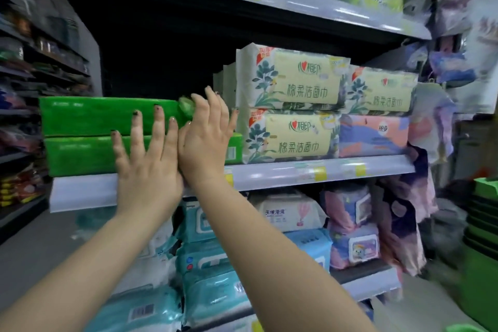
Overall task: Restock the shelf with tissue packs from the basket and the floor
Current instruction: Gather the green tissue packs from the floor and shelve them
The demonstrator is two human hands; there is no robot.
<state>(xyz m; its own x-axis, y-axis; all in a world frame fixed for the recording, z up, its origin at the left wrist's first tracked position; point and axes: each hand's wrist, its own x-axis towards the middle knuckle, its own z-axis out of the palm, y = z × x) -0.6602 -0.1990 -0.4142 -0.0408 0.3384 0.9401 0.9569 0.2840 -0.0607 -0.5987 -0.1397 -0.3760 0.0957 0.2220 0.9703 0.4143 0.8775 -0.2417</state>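
Observation:
Two long green tissue packs lie stacked on the middle shelf (269, 174), the upper pack (94, 114) on the lower pack (86, 156). My left hand (147, 159) lies flat against their front, fingers spread and holding nothing. Beside it my right hand (207, 135) presses the right end of the stack, its fingers curled over the crumpled end of the upper pack. To the right stand cream floral tissue packs (291, 105), two high.
A pink pack (374, 136) lies under another cream pack at the shelf's right end. Wet-wipe packs (215, 264) fill the shelves below. Green baskets (482, 224) are stacked at the right edge. An aisle with dark shelving runs on the left.

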